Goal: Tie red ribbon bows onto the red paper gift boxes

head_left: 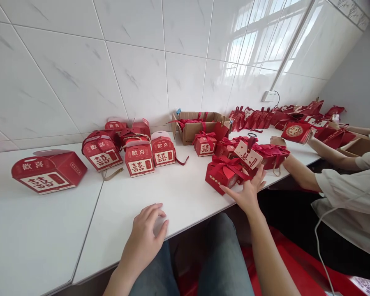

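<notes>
My left hand [146, 234] rests at the table's front edge, its fingers loosely bent and apart with nothing in them. To the right, my right hand [249, 195] reaches out with thumb and fingers spread. Its thumb touches the lower front of a red gift box [219, 176] tied with a red ribbon bow. The fingers of that hand come up against a cream-faced box or card [248, 158] with a red double-happiness print, which leans among the ribboned boxes. Part of the gift box's right side is hidden by the hand and ribbon.
Red handled boxes [138, 162] stand at the left, one of them [58, 172] apart. By the tiled wall sits a cardboard tray [188, 135] of red ribbons. At the right, a co-worker's hand [310, 135] holds a red box [296, 132]; red bags [262, 119] line the wall.
</notes>
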A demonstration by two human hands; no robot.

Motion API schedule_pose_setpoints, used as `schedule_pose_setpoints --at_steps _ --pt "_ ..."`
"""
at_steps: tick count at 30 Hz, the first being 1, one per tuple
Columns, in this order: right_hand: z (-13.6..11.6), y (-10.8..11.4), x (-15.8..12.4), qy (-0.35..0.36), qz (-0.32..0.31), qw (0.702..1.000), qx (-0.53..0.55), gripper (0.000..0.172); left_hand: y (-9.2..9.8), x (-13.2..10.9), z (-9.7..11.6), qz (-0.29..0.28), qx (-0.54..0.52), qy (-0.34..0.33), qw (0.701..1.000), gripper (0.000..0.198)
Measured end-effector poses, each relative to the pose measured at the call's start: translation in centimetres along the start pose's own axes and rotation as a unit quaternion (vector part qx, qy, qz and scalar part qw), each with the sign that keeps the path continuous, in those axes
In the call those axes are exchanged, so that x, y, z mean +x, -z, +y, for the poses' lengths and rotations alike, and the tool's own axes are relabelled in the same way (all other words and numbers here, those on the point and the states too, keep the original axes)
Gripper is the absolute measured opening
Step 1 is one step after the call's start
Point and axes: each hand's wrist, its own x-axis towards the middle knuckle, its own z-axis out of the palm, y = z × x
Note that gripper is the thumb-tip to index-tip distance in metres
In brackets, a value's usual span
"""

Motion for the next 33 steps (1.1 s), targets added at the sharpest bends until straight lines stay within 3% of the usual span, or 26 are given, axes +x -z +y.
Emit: schedule_pose_setpoints --at_steps 3,9,15,22,28,33 --pt "-2.5 -1.7 0.1 0.004 0.038 0.996 -0.076 0.099 0.0 0.0 0.1 -0.003 0.008 0.002 1.0 0.017" --pt "-5.1 -4.7 2.5 -0.022 -0.025 0.995 -0.092 0.096 0.2 0.0 0.3 -0.011 0.035 -0.016 0.999 0.017" --pt "-3.1 -6.1 6.9 -0.07 -0.016 0.986 -0.149 0.094 0.3 0.1 0.2 -0.009 0.048 -0.026 0.998 0.017" --pt "-0.7 -7.3 9.3 -0.09 -0.006 0.982 -0.165 0.099 0.2 0.1 0.3 0.007 0.058 -0.038 0.998 0.016" --pt "0.4 -8.8 10.1 -0.108 -0.002 0.984 -0.144 0.1 0.4 0.2 0.5 0.013 0.064 -0.039 0.997 0.016" --pt "-0.2 -9.1 8.2 -0.111 -0.041 0.99 -0.081 0.103 0.4 0.2 0.4 0.013 0.061 -0.039 0.997 0.015"
